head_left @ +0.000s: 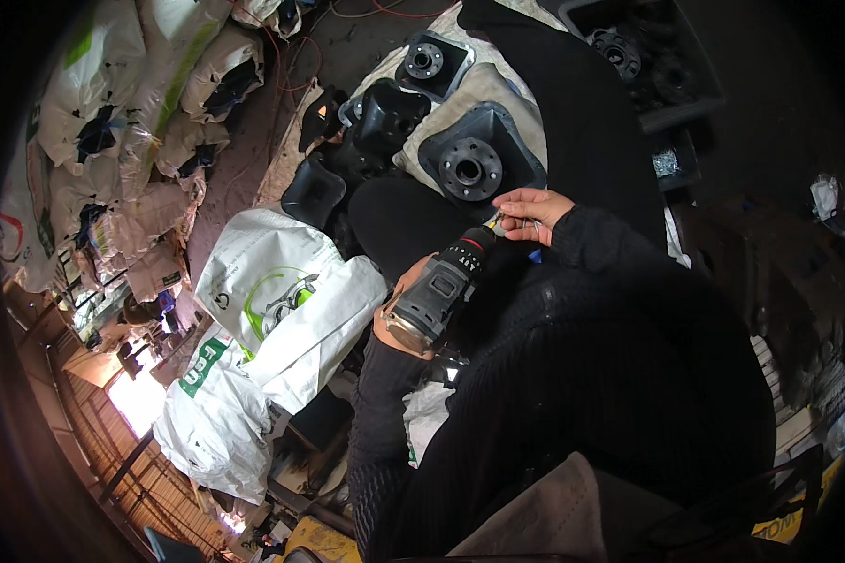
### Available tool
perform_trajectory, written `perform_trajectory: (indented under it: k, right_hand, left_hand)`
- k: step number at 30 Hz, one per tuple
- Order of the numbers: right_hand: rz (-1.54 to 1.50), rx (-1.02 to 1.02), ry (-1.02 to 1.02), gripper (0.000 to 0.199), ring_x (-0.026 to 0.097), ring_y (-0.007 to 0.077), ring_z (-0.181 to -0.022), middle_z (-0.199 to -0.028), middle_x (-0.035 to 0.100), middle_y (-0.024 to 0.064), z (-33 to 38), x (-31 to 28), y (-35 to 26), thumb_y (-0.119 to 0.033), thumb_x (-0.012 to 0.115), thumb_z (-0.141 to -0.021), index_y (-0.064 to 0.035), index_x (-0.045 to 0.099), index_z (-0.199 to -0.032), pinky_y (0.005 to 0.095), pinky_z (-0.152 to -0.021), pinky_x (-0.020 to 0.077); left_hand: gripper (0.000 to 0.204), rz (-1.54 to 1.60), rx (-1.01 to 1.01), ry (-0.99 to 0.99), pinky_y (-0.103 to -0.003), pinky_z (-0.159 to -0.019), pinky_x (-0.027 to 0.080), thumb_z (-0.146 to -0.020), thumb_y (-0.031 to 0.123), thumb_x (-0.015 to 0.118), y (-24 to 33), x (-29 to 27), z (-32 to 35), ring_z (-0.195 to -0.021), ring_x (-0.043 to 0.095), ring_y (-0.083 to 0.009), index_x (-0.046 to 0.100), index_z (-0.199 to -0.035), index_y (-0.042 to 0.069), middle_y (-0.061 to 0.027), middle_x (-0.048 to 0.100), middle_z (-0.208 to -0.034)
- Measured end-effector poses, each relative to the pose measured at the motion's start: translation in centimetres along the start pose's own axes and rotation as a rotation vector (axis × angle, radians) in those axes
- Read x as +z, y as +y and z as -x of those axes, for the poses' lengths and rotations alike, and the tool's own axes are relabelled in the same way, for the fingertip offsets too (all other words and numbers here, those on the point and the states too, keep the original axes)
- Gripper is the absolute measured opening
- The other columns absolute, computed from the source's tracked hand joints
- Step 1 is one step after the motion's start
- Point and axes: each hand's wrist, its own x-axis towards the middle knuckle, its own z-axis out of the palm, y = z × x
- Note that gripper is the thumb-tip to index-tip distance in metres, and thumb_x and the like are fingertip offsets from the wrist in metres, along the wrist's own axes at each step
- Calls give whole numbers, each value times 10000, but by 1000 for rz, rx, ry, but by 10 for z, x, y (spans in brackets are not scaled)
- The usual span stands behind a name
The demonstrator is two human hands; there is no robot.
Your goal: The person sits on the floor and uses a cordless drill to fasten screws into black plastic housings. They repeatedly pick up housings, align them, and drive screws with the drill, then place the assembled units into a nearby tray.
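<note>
My left hand (394, 328) is wrapped round a grey and black cordless drill (434, 298) with a red ring near its chuck. The drill points up and to the right, toward my right hand (535, 214). At its tip, my right thumb and fingers are pinched together; thin shiny bits show between them, too small to name surely. Just beyond lies a black square flared part (483, 127) with a round, bolted hub flange (469, 169) in its middle. It rests on a pale cloth sack between my black-clad legs.
Farther off lies a similar flanged part (424, 61), with several black flared pieces (312, 190) left of my knee. White sacks (277, 296) stand at my left. At the far right are a black crate (681, 108) of round parts and a small tray of shiny fasteners (667, 162).
</note>
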Motion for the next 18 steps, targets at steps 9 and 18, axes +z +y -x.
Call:
perform_trajectory:
  k: [9, 18]
  right_hand:
    - [35, -220, 381, 403, 334, 42, -403, -694, 504, -19, -50, -5, 5, -275, 671, -809, -56, 497, -1098, 224, -369, 315]
    - [134, -231, 311, 293, 483, 54, -558, -769, 600, 13, -61, 0, 0, -192, 650, -824, -26, 554, -1045, 203, -427, 328]
  left_hand:
    - [445, -439, 178, 101, -309, -858, 468, -766, 79, 609, 17, -26, -64, -997, 586, -199, 505, -1196, 33, -91, 606, -1067]
    - [455, -673, 240, -21, -290, -820, 480, -740, 201, 681, 3, -29, -113, -954, 602, -200, 524, -1142, 58, -85, 589, -1080]
